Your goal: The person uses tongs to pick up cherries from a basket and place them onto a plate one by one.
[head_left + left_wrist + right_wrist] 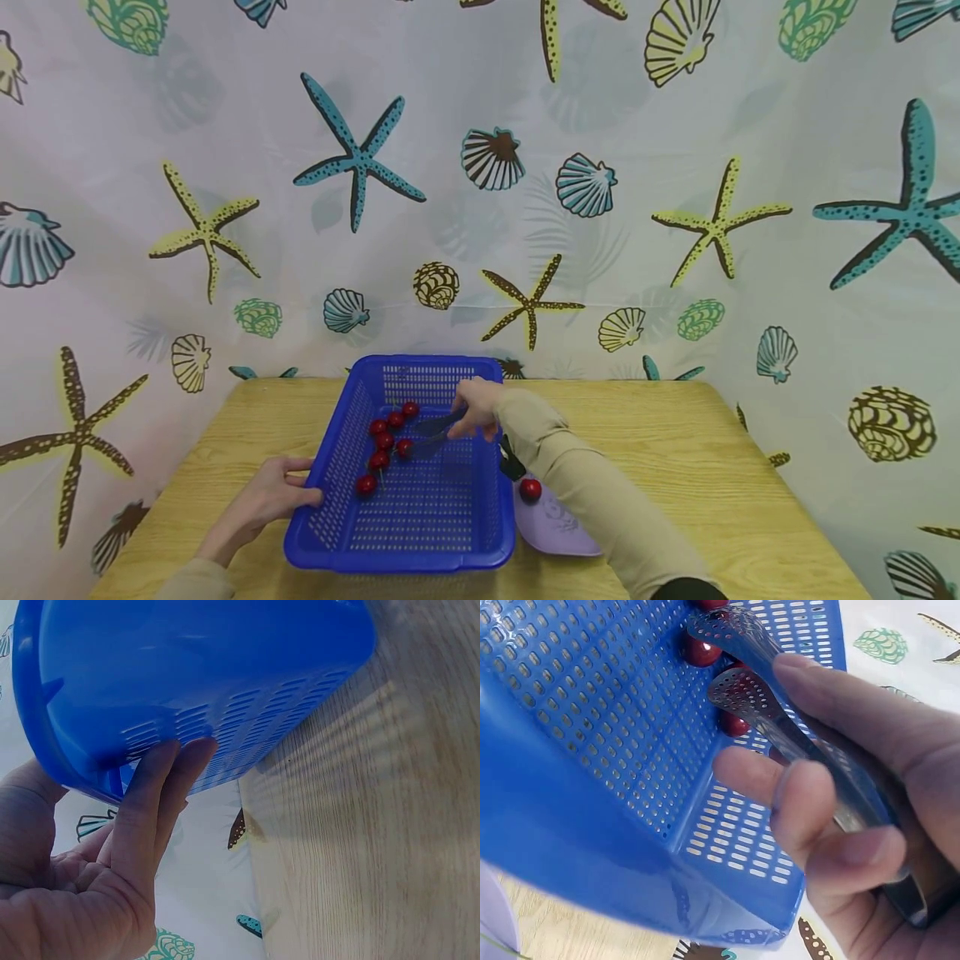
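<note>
My left hand holds the near left side of a blue perforated plastic basket, its thumb at the rim. In the left wrist view, two extended fingers lie against the basket's outer wall below the rim. Reaching into the basket, my right hand grips metal tongs. Their perforated tips stand apart, close to the red cherries; whether they touch one I cannot tell. Several cherries, some with stems, lie along the basket's left and far part.
A light purple plate sits right of the basket, partly under my right forearm, with one cherry on it. Beneath everything is a wooden table. Cloth printed with starfish and shells surrounds the table's back and sides.
</note>
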`<state>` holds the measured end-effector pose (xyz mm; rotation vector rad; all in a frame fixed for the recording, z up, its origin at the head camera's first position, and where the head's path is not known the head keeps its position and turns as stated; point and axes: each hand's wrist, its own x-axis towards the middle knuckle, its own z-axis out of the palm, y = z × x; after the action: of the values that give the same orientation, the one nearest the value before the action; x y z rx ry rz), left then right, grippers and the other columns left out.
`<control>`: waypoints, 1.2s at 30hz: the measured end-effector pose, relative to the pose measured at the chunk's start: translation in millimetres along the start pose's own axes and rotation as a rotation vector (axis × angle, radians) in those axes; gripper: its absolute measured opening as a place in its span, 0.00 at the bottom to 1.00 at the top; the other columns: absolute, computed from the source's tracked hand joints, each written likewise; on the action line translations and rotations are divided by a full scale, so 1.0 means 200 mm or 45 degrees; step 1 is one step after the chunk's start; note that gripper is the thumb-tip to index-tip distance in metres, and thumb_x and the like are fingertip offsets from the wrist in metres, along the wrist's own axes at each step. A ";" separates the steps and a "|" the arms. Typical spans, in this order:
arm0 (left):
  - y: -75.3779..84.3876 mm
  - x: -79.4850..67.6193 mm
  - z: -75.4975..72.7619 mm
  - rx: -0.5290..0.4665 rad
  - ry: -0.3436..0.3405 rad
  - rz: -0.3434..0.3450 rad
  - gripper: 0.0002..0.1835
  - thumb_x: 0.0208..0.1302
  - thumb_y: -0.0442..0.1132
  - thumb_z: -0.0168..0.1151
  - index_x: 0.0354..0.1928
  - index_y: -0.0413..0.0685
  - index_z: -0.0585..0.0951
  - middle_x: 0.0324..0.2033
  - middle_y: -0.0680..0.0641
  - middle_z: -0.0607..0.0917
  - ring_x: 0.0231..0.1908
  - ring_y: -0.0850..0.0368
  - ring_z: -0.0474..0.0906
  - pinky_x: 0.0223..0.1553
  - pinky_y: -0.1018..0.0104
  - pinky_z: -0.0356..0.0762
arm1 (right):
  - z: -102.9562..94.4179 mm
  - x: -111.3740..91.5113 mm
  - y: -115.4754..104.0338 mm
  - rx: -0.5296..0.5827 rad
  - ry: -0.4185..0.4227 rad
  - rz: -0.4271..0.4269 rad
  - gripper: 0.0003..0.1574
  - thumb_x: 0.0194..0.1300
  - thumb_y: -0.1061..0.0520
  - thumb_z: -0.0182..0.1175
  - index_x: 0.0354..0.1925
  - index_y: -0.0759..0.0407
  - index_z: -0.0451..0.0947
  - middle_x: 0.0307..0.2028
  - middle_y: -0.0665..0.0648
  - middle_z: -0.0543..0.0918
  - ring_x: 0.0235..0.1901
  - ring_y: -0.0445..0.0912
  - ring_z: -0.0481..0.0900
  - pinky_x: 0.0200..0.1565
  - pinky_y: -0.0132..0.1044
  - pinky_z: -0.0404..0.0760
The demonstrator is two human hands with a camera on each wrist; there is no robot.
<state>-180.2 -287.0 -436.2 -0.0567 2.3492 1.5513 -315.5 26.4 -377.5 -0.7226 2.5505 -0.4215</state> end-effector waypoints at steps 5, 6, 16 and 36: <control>0.00 0.00 0.00 0.001 0.010 -0.005 0.40 0.56 0.29 0.62 0.67 0.13 0.58 0.47 0.25 0.85 0.42 0.43 0.89 0.43 0.50 0.89 | 0.02 0.05 -0.02 0.015 -0.024 0.022 0.18 0.60 0.51 0.72 0.46 0.60 0.86 0.33 0.66 0.90 0.10 0.39 0.74 0.14 0.28 0.75; -0.01 0.00 0.00 0.001 0.009 -0.003 0.40 0.56 0.28 0.62 0.67 0.13 0.58 0.47 0.25 0.85 0.42 0.42 0.89 0.43 0.49 0.89 | 0.02 0.06 -0.03 0.030 -0.030 0.023 0.17 0.60 0.51 0.72 0.44 0.60 0.87 0.33 0.66 0.90 0.10 0.40 0.75 0.14 0.28 0.75; 0.00 0.00 0.01 -0.016 0.006 0.010 0.40 0.56 0.28 0.62 0.67 0.13 0.58 0.47 0.25 0.85 0.42 0.42 0.89 0.44 0.49 0.89 | 0.05 0.09 -0.06 0.109 -0.028 0.069 0.29 0.60 0.54 0.72 0.57 0.63 0.79 0.35 0.64 0.89 0.14 0.44 0.76 0.15 0.28 0.70; 0.01 0.00 0.00 -0.006 0.011 -0.012 0.40 0.57 0.28 0.62 0.68 0.14 0.57 0.47 0.26 0.86 0.42 0.43 0.89 0.44 0.49 0.89 | 0.10 0.12 -0.07 0.107 0.005 0.080 0.27 0.59 0.54 0.72 0.55 0.63 0.80 0.35 0.63 0.89 0.27 0.55 0.87 0.20 0.31 0.79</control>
<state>-179.6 -286.5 -435.0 -0.0752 2.3489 1.5553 -317.4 -1.7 -395.5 -0.6097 2.5349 -0.5055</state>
